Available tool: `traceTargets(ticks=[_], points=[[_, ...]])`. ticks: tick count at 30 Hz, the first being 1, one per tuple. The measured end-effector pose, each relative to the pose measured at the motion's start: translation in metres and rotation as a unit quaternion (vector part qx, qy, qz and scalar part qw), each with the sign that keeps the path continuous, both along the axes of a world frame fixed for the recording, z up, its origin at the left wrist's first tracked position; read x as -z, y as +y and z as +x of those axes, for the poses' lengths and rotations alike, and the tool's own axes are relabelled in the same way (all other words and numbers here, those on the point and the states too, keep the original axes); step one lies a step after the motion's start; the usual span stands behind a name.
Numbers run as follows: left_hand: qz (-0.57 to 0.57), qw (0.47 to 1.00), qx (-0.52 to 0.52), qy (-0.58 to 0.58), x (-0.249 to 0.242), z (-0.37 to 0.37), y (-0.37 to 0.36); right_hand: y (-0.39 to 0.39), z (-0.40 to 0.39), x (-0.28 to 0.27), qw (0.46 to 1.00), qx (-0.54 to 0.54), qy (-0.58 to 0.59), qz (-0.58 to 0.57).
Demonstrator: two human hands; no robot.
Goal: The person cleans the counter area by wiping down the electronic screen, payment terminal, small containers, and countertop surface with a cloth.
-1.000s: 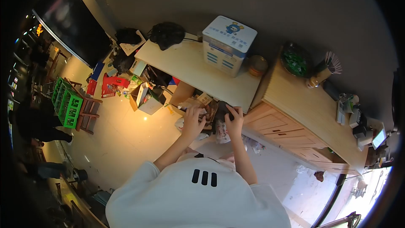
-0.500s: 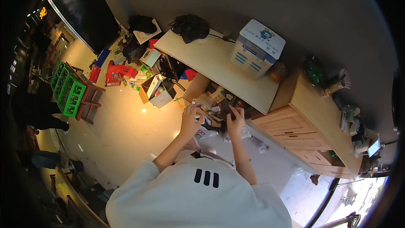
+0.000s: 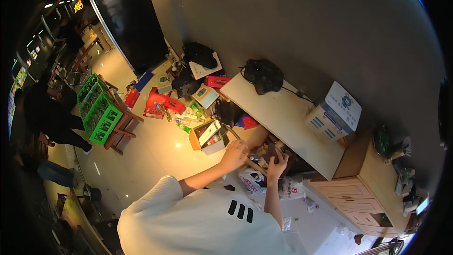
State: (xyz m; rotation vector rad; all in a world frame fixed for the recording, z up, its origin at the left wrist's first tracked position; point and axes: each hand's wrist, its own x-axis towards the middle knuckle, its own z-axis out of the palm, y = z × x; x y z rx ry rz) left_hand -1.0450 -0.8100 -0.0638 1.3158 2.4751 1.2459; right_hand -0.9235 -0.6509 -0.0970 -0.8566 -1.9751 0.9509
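My left hand (image 3: 234,156) is closed around a long brown stick (image 3: 255,165), which slants past it on both sides. To its right, my right hand (image 3: 277,164) grips a dark flat object (image 3: 272,152) between thumb and fingers. Both hands are over an open box of small mixed items (image 3: 260,151) beside the pale tabletop (image 3: 288,123); much of the box is hidden. A white plastic bag with red lettering (image 3: 251,182) lies just below the hands, and another white bag (image 3: 291,189) is to the right.
Cartons, bottles and red packages (image 3: 163,104) clutter the floor ahead. A green bottle crate (image 3: 104,119) rests on a wooden stool at left, near a person in dark clothes (image 3: 52,113). A white box (image 3: 333,113) and black bag (image 3: 264,76) sit on the tabletop; a wooden cabinet (image 3: 347,193) stands right.
The view has shifted, so the surroundings appear farther right and lower. Both hands still hold their objects, and the left hand now shows farther from the body with its arm more stretched.
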Motion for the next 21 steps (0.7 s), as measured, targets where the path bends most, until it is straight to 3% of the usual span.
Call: traceTargets(ticks=[9, 14, 21], points=[[0.015, 1.0, 0.022, 0.016, 0.012, -0.038, 0.034, 0.009, -0.02, -0.01, 0.999, 0.001, 0.004, 0.051], [0.027, 0.998, 0.048, 0.003, 0.02, -0.038, 0.06, 0.025, -0.017, -0.001, 0.999, 0.043, -0.008, -0.01], [0.034, 0.997, 0.072, -0.009, 0.028, -0.079, 0.112, 0.058, -0.049, 0.007, 0.997, 0.07, -0.008, 0.002]])
